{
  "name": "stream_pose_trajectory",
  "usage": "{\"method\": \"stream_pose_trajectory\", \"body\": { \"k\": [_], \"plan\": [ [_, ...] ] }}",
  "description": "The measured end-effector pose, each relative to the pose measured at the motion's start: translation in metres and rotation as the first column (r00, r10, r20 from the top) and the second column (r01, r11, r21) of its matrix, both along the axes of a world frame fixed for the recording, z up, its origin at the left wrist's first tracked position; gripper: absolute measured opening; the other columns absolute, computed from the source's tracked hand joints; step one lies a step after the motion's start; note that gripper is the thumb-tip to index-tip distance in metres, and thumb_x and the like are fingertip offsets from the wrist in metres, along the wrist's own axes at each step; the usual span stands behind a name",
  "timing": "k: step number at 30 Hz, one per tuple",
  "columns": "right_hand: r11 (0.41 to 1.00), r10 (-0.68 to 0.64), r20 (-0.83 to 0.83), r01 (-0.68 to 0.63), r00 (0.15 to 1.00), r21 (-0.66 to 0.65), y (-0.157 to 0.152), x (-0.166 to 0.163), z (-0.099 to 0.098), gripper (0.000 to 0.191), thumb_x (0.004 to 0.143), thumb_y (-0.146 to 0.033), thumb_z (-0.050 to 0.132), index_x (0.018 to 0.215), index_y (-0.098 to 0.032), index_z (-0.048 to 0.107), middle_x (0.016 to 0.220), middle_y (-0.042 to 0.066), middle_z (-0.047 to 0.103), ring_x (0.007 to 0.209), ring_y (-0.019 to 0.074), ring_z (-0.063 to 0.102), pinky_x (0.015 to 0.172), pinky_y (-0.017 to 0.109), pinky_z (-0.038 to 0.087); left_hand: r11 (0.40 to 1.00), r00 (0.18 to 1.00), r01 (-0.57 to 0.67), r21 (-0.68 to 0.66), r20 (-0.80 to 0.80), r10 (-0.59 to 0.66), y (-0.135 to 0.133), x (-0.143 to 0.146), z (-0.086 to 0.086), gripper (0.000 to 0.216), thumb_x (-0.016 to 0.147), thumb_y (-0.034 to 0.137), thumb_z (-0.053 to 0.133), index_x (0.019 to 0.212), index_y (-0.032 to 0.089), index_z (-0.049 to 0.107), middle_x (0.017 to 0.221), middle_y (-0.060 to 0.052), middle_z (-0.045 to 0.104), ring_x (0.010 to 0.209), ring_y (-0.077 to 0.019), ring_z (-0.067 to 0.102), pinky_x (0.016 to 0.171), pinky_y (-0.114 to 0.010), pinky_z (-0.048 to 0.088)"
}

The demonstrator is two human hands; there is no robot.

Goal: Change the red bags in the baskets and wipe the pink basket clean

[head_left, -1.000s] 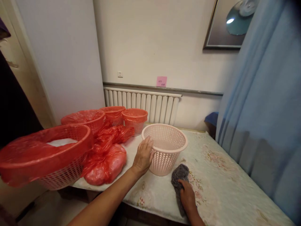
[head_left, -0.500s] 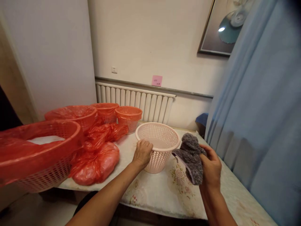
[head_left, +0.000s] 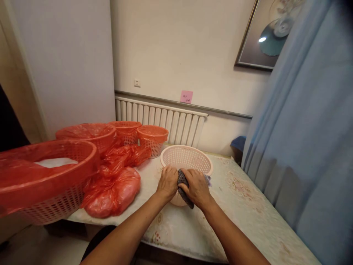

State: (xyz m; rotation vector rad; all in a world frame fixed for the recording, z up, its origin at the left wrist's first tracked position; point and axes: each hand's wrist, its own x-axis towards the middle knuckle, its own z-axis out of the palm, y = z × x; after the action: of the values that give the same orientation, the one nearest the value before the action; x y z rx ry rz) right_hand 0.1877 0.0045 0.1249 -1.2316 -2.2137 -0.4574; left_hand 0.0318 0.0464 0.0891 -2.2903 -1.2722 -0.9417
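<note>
A pale pink plastic basket (head_left: 190,155) with holes in its wall stands upright on the table. My left hand (head_left: 167,183) is closed over its near rim at the left. Beside it, my right hand (head_left: 197,187) presses a dark grey cloth (head_left: 183,179) over the near rim and outer wall. Part of the cloth shows past the right side of that hand. The fingers of the right hand are curled round the cloth, and the two hands nearly touch. My hands and the cloth hide most of the basket's near side.
On the left stand several baskets lined with red plastic bags, the largest basket (head_left: 55,176) nearest. A tied red bag (head_left: 116,191) lies between them and the pink basket. Behind are a white radiator (head_left: 165,123) and the wall; a blue curtain (head_left: 303,129) hangs at right.
My right hand has moved left with the grey cloth, from beside the basket onto its near rim. My left hand stays on the rim.
</note>
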Motion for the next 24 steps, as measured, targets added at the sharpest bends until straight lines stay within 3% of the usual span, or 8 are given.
{"method": "stream_pose_trajectory", "body": {
  "k": [5, 11, 18, 24],
  "plan": [
    [0.998, -0.057, 0.075, 0.055, 0.996, 0.030, 0.003, 0.004, -0.006, 0.035, 0.086, -0.035, 0.061, 0.117, -0.019, 0.056, 0.094, 0.008, 0.060, 0.087, 0.0246, 0.052, 0.078, 0.035, 0.037, 1.000, 1.000, -0.019, 0.013, -0.009, 0.019, -0.002, 0.002, -0.002, 0.018, 0.091, 0.014, 0.044, 0.086, 0.019, 0.061, 0.086, -0.007, 0.058, 0.088, -0.0242, 0.049, 0.093, -0.042, 0.038],
    [0.996, 0.083, 0.066, -0.081, 0.994, -0.034, 0.013, 0.040, -0.006, 0.034, 0.086, -0.030, 0.062, 0.118, -0.020, 0.056, 0.101, 0.008, 0.061, 0.096, 0.0238, 0.053, 0.087, 0.035, 0.038, 0.999, 0.999, -0.031, 0.028, -0.036, 0.032, -0.001, 0.003, -0.001, 0.020, 0.091, 0.013, 0.042, 0.084, 0.021, 0.059, 0.085, -0.007, 0.057, 0.086, -0.0243, 0.048, 0.092, -0.042, 0.038],
    [0.971, 0.225, -0.046, -0.228, 0.973, -0.067, 0.031, 0.099, -0.004, 0.032, 0.089, -0.038, 0.057, 0.114, -0.018, 0.057, 0.105, 0.009, 0.061, 0.101, 0.0246, 0.052, 0.096, 0.041, 0.037, 0.999, 0.999, -0.027, 0.031, -0.037, 0.028, 0.004, 0.007, 0.001, 0.019, 0.091, 0.014, 0.042, 0.083, 0.020, 0.059, 0.085, -0.008, 0.056, 0.086, -0.0248, 0.046, 0.091, -0.042, 0.038],
    [0.984, 0.170, -0.044, -0.172, 0.984, -0.042, 0.023, 0.088, -0.008, 0.027, 0.090, -0.029, 0.055, 0.114, -0.017, 0.057, 0.103, 0.008, 0.060, 0.098, 0.0235, 0.051, 0.093, 0.039, 0.037, 1.000, 0.999, 0.000, 0.021, -0.032, 0.000, 0.002, -0.007, 0.003, 0.016, 0.088, 0.012, 0.045, 0.082, 0.021, 0.057, 0.086, -0.006, 0.056, 0.088, -0.0238, 0.047, 0.094, -0.041, 0.038]
  ]
}}
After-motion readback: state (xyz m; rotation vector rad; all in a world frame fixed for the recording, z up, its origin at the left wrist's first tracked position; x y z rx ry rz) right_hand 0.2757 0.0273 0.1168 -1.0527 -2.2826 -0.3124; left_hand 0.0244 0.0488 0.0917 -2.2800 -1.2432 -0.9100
